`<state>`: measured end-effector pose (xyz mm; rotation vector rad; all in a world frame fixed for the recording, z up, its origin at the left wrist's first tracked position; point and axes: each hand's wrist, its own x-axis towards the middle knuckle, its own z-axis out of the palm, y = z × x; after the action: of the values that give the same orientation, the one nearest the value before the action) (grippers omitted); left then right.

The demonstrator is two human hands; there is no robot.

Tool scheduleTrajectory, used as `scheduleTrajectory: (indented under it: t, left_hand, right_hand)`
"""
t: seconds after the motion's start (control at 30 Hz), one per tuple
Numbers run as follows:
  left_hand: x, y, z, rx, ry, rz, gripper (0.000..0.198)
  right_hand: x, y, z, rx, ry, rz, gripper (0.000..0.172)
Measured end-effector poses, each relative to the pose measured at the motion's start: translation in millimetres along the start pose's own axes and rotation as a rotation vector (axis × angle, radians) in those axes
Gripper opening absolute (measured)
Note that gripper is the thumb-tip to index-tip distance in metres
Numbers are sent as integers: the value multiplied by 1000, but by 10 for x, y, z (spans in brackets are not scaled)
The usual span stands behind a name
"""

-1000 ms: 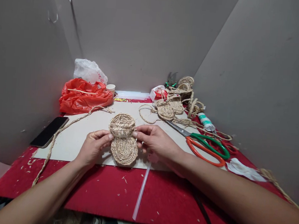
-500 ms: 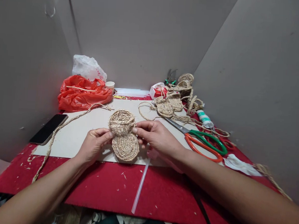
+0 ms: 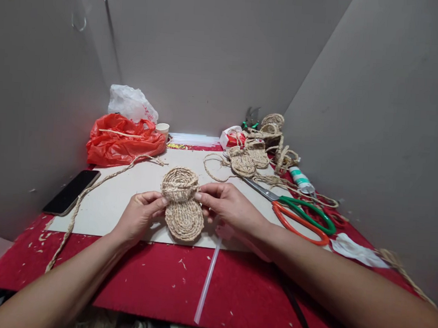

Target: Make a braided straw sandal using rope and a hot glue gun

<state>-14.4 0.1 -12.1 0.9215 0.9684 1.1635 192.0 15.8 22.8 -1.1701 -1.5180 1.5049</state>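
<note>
Between my two hands is a small woven straw slipper [image 3: 184, 219], its sole coiled from braided cord, with a braided strap [image 3: 180, 187] across the upper half. My left hand [image 3: 144, 211] pinches its left edge near the narrow waist, thumb on top. Opposite, my right hand [image 3: 224, 202] pinches the right edge beside the strap's end, its lower fingers partly hidden behind. Beneath the right hand a clear plastic glue stick [image 3: 207, 283] slants toward the front edge; a pinkish object [image 3: 236, 237] under the wrist is mostly covered.
A pale board [image 3: 103, 211] lies on the red cloth [image 3: 151, 279]. Large scissors [image 3: 287, 204] rest at right, near woven straw pieces [image 3: 247, 158] and a cord roll [image 3: 301, 179]. At left are a phone [image 3: 72, 191], a braided cord [image 3: 77, 209] and a red plastic bag [image 3: 125, 142].
The whole scene sits slightly lower in view, as the camera has tilted a little. Both hands keep the same pinch on the slipper.
</note>
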Motion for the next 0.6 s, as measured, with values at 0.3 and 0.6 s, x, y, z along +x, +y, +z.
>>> scheduleTrajectory:
  t: [0.3, 0.6]
  left_hand:
    - [101, 42, -91, 164, 136, -36, 26]
    - [157, 194, -164, 380, 352, 49, 55]
  right_hand:
    - [23, -129, -134, -968, -54, -181, 27]
    - [-122, -170, -60, -657, -167, -279, 15]
